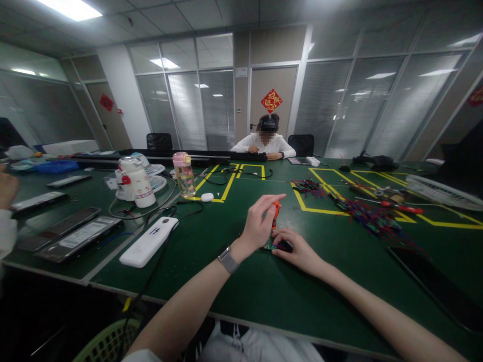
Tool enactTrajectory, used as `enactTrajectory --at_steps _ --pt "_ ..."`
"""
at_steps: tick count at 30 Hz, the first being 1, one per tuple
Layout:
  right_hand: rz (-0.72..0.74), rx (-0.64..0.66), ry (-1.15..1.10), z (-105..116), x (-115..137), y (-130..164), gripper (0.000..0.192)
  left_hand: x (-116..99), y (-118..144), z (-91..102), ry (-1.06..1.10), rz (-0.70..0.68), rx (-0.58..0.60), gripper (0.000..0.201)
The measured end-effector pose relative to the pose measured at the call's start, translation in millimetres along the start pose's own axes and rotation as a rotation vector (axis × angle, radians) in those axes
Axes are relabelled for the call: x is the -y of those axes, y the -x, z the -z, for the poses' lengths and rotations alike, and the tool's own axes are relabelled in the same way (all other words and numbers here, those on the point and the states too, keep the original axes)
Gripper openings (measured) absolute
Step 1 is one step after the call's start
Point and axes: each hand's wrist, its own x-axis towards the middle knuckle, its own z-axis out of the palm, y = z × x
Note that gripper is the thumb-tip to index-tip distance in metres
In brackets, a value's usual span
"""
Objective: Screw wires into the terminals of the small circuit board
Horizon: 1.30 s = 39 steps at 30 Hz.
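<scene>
My left hand (258,221), with a watch on its wrist, is closed around an orange-handled tool (276,213) held upright. The tool's lower end meets a small green circuit board (268,247) on the table; its working tip is mostly hidden by my fingers. From the right, my right hand (296,250) pinches the board and its thin coloured wires against the tabletop. Beyond it on the right lies a tangle of small boards with red and blue wires (372,218), and a smaller bunch (309,187) sits nearer the middle.
The green table (234,289) carries yellow tape outlines. On the left are a white power bank (151,242), a white bottle (138,183), a pink-lidded bottle (184,176) and several flat devices. A dark slab (430,284) and red-handled tool (402,207) lie right. Another person (264,141) sits opposite.
</scene>
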Motion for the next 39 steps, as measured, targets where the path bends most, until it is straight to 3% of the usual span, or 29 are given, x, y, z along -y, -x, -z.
enactTrajectory --at_steps 4,10,17,25,32,39 --pt "-0.013 0.009 -0.002 0.0 -0.7 0.1 0.010 1.9 -0.8 -1.4 0.046 0.028 -0.041 0.029" --pt "-0.006 0.006 0.004 0.3 0.8 0.0 0.010 1.5 -1.0 -2.7 -0.152 -0.016 -0.120 0.018" --pt "0.004 0.005 -0.006 -0.1 -0.5 -0.1 0.010 0.5 0.2 -1.1 -0.042 -0.010 -0.006 0.032" --pt "-0.011 0.007 -0.006 -0.3 -1.5 0.1 0.010 0.3 -0.2 -3.7 -0.176 -0.062 -0.150 0.015" --pt "0.002 0.004 -0.003 -0.4 -3.2 -0.1 0.010 -0.1 0.5 -1.7 -0.071 -0.042 -0.009 0.032" --pt "0.009 0.004 0.016 0.3 -1.9 -0.2 0.010 -0.2 -0.8 -3.5 -0.186 -0.072 -0.108 0.018"
